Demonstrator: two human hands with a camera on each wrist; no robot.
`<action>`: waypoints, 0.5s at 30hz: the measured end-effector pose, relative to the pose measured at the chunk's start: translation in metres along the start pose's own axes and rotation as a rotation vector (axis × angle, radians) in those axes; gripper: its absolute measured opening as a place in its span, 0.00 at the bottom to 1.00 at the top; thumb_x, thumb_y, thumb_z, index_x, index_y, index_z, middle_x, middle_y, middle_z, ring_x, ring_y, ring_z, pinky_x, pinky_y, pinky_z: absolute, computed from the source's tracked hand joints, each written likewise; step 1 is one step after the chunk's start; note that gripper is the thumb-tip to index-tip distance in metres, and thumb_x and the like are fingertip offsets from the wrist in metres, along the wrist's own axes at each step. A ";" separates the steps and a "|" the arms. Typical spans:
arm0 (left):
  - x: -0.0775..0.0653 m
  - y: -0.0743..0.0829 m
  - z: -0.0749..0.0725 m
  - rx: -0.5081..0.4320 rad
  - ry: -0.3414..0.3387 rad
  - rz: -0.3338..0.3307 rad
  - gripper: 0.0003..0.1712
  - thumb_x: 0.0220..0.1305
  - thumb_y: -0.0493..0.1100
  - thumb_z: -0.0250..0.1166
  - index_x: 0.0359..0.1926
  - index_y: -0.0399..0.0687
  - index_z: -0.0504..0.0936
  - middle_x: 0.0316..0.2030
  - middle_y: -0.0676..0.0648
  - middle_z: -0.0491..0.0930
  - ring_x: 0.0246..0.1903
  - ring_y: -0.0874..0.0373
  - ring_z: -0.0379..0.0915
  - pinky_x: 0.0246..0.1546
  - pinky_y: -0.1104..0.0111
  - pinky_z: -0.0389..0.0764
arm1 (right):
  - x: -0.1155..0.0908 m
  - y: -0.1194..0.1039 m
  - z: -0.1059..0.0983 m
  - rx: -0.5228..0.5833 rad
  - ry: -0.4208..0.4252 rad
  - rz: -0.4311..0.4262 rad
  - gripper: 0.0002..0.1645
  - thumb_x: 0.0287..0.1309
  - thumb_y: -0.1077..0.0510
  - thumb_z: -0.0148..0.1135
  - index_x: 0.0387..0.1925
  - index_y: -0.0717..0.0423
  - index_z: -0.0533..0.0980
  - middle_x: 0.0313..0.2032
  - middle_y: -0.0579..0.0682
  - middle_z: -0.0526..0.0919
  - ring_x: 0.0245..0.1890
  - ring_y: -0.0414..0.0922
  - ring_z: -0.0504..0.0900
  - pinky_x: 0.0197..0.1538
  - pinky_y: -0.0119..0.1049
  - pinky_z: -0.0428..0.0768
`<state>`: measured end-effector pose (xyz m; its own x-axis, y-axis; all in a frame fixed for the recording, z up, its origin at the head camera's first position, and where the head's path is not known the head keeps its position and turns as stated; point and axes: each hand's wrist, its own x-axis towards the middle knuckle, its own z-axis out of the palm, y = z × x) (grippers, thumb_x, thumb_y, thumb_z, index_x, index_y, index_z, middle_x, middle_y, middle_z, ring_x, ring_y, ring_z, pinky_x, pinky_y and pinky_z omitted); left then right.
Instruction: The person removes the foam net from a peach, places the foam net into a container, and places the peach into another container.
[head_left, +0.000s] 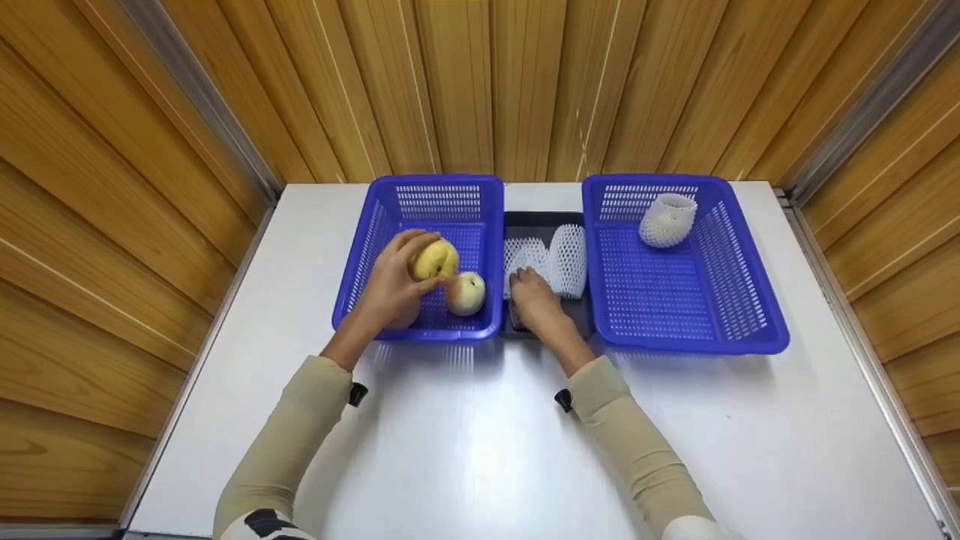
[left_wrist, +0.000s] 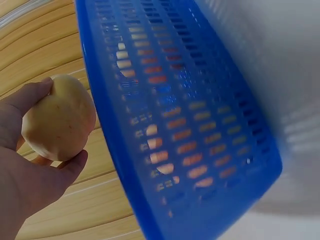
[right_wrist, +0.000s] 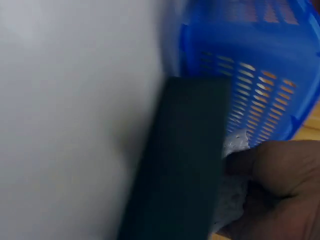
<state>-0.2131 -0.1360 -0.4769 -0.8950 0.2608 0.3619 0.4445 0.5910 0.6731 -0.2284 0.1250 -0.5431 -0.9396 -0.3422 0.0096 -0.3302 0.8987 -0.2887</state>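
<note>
My left hand [head_left: 388, 283] grips a yellow peach [head_left: 437, 260] over the left blue basket [head_left: 420, 334]; in the left wrist view thumb and fingers curl round the peach [left_wrist: 62, 117], level with the basket rim. A pale peach with a red blush [head_left: 466, 293] lies in that basket, and another fruit is partly hidden under the hand. Down in the black tray [head_left: 544, 218] between the baskets, my right hand [head_left: 536, 300] pinches a white foam net sleeve [head_left: 525, 251]. Beside it lies another foam net sleeve [head_left: 568, 259]. The right wrist view shows the net [right_wrist: 232, 195] at its fingers.
The right blue basket [head_left: 675, 346] holds one fruit in a white foam net [head_left: 667, 220] at its back. Everything stands on a white table [head_left: 465, 450], with wood-plank walls [head_left: 525, 90] behind and at both sides. The tray sits tightly between the two baskets.
</note>
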 end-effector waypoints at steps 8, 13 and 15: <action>0.034 -0.016 -0.004 0.023 -0.126 -0.091 0.38 0.54 0.39 0.79 0.66 0.44 0.77 0.63 0.36 0.72 0.60 0.41 0.71 0.59 0.51 0.77 | -0.005 0.006 0.005 0.126 -0.141 0.022 0.36 0.68 0.58 0.61 0.69 0.76 0.63 0.71 0.73 0.62 0.74 0.66 0.57 0.77 0.53 0.56; 0.052 -0.024 0.003 0.075 -0.208 -0.113 0.39 0.53 0.40 0.79 0.66 0.44 0.77 0.62 0.35 0.73 0.59 0.39 0.71 0.60 0.49 0.75 | -0.008 0.008 0.004 0.093 -0.199 -0.011 0.45 0.66 0.51 0.65 0.73 0.72 0.58 0.74 0.71 0.56 0.76 0.66 0.51 0.79 0.53 0.50; 0.059 -0.025 0.008 0.104 -0.252 -0.106 0.39 0.53 0.40 0.79 0.66 0.43 0.77 0.62 0.34 0.73 0.59 0.39 0.71 0.60 0.48 0.74 | -0.011 0.007 0.002 0.053 -0.185 -0.040 0.46 0.65 0.51 0.67 0.74 0.71 0.58 0.74 0.71 0.56 0.76 0.67 0.50 0.79 0.52 0.49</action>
<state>-0.2772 -0.1298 -0.4778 -0.9232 0.3673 0.1129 0.3534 0.6965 0.6245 -0.2201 0.1344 -0.5474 -0.8918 -0.4260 -0.1523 -0.3569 0.8693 -0.3418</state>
